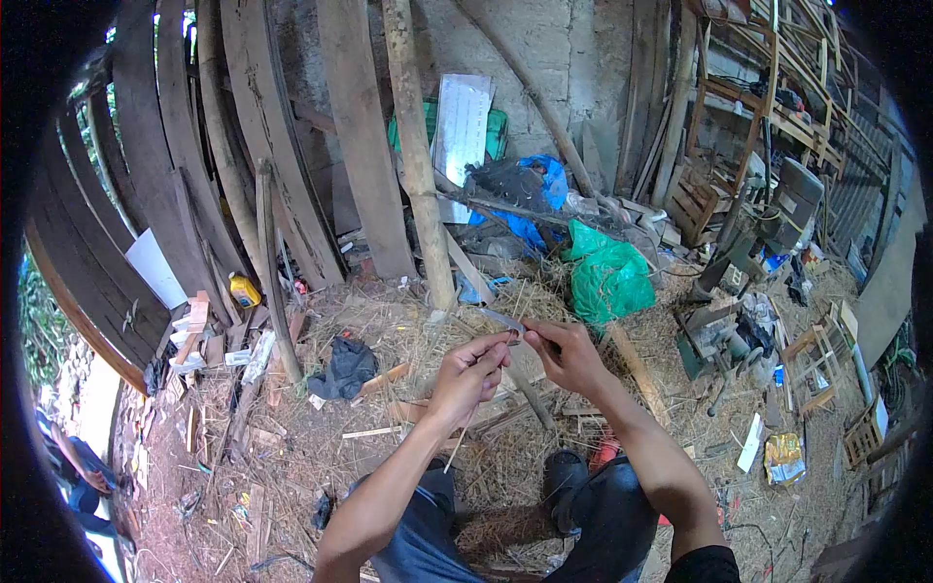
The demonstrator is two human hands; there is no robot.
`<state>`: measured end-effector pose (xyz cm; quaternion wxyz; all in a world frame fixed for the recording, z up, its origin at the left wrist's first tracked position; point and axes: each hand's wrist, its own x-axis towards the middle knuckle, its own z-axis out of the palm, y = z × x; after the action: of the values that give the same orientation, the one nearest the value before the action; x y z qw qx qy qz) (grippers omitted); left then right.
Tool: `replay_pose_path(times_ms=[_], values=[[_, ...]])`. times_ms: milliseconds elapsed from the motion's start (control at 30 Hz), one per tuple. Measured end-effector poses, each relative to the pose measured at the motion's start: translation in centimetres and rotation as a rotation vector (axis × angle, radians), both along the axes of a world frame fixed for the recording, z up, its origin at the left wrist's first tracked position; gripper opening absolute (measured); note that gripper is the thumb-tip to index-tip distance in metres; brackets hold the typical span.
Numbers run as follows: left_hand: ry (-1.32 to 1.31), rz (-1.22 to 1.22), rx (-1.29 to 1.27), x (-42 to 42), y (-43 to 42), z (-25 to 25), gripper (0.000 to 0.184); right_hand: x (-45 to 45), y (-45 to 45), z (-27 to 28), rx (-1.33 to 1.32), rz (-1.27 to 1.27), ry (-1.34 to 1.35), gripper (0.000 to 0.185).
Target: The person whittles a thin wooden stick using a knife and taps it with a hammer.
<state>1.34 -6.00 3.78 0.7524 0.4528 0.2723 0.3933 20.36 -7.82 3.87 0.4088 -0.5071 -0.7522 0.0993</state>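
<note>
My left hand [470, 381] is closed around a thin pale wooden stick [461, 439], whose lower end hangs below the fist toward my knees. Close beside it, my right hand [566, 356] is closed on a knife; the grey blade [501, 319] points left past the fingertips, and the handle is hidden in the fingers. Both hands meet in front of me above the straw-littered ground, fingertips nearly touching. Whether the blade touches the stick is too small to tell.
A wooden post [420, 155] rises ahead, with planks [360, 136] leaning left. A green plastic bag [612, 282] lies beyond my right hand. Machinery [792, 209] stands right. A dark cloth [345, 369] and a yellow bottle [245, 290] lie left. Another person [83, 466] is at the far left edge.
</note>
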Motion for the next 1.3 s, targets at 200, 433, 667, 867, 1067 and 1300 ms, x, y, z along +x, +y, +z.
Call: replay_pose_path(times_ms=[200, 433, 667, 867, 1067, 1300], values=[[0.026, -0.016, 0.059, -0.5, 0.4, -0.7, 0.018, -0.4, -0.4, 1.0, -0.025, 0.078, 0.026, 0.022], [0.120, -0.092, 0.111, -0.5, -1.9, 0.9, 0.027, 5.3, 1.7, -0.8, -0.076, -0.320, 0.267, 0.026], [-0.029, 0.003, 0.001, 0.2, -0.8, 0.8, 0.028, 0.9, -0.1, -0.6, 0.068, -0.041, 0.150, 0.030], [0.022, -0.024, 0.053, 0.3, 0.0, -0.4, 0.027, 0.6, 0.0, 0.5, -0.087, -0.009, 0.011, 0.026], [0.115, -0.078, 0.055, -0.2, -1.6, 0.6, 0.031, 5.3, 2.9, -2.7, 0.118, -0.280, 0.211, 0.031], [0.003, -0.091, -0.010, 0.1, -1.0, 0.9, 0.036, 2.1, -0.1, -1.4, 0.023, -0.236, 0.274, 0.027]])
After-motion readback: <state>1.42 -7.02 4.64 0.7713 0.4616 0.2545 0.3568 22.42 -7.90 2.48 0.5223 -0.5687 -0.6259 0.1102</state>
